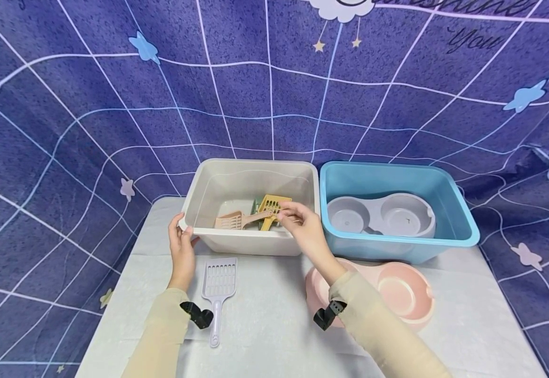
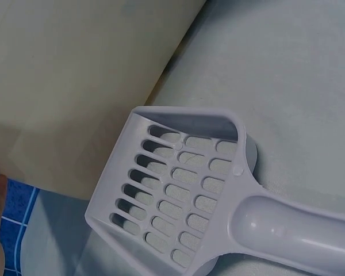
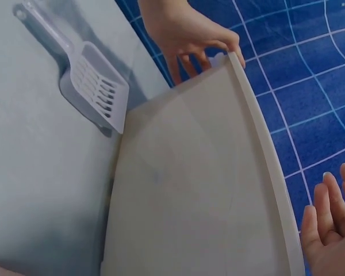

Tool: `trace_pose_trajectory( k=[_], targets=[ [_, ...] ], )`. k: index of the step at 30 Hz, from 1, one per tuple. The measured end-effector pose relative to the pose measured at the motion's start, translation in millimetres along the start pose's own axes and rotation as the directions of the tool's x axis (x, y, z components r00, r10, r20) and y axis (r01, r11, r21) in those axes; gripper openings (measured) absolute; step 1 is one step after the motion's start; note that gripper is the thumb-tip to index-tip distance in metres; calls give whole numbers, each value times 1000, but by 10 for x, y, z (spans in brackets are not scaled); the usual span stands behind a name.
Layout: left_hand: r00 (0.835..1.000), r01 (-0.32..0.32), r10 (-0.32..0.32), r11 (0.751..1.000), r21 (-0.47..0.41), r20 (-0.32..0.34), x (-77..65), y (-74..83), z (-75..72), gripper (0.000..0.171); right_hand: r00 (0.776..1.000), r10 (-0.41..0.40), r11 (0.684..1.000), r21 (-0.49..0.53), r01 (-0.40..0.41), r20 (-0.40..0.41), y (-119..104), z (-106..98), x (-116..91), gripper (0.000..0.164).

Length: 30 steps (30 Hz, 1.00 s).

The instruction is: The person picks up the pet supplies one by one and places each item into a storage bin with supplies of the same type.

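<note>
At the front left corner of a beige plastic tub (image 1: 251, 244), my left hand (image 1: 182, 257) grips the rim, with the thumb on top. My right hand (image 1: 308, 233) reaches over the tub's front rim with loosely bent fingers, its fingertips close to the handle end of a peach litter scoop (image 1: 248, 219). In the right wrist view no object shows between the fingers (image 3: 332, 207). Beneath the peach scoop, a yellow litter scoop (image 1: 267, 224) and a partly hidden green item (image 1: 255, 207) lie inside the tub. A lilac litter scoop (image 2: 287, 230) rests on the table before the tub.
To the right stands a blue tub (image 1: 397, 249) holding a grey double pet bowl (image 1: 373, 210). A pink double bowl (image 1: 428, 304) sits on the table in front of it, partly behind my right forearm. A purple curtain (image 1: 236, 94) hangs behind the white-covered table (image 1: 265, 325).
</note>
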<state>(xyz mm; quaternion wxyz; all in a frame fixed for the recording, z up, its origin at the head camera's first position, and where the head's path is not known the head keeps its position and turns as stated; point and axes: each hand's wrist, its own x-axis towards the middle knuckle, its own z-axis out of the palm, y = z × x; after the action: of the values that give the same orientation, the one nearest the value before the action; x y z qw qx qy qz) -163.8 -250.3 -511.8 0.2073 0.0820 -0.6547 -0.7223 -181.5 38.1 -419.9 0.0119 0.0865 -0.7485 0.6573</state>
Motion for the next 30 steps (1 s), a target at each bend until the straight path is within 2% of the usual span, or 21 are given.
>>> trace_pose_trajectory(
  k=[5, 14, 23, 30],
  targets=[
    [1000, 1, -1, 1000, -1, 9, -4, 17, 3, 46, 1000, -11, 1000, 29, 11, -15, -34, 12, -73, 28],
    [1000, -12, 12, 1000, 1, -9, 4, -43, 9, 46, 1000, -28, 996, 83, 29, -8, -74, 52, -194, 27],
    [1000, -5, 5, 999, 43, 11, 19, -38, -8, 46, 999, -33, 993, 112, 31, 16, -37, 105, -312, 26],
    [1000, 15, -16, 999, 29, 5, 30, -47, -17, 46, 1000, -14, 992, 127, 13, 10, 20, 183, -422, 26]
  ],
)
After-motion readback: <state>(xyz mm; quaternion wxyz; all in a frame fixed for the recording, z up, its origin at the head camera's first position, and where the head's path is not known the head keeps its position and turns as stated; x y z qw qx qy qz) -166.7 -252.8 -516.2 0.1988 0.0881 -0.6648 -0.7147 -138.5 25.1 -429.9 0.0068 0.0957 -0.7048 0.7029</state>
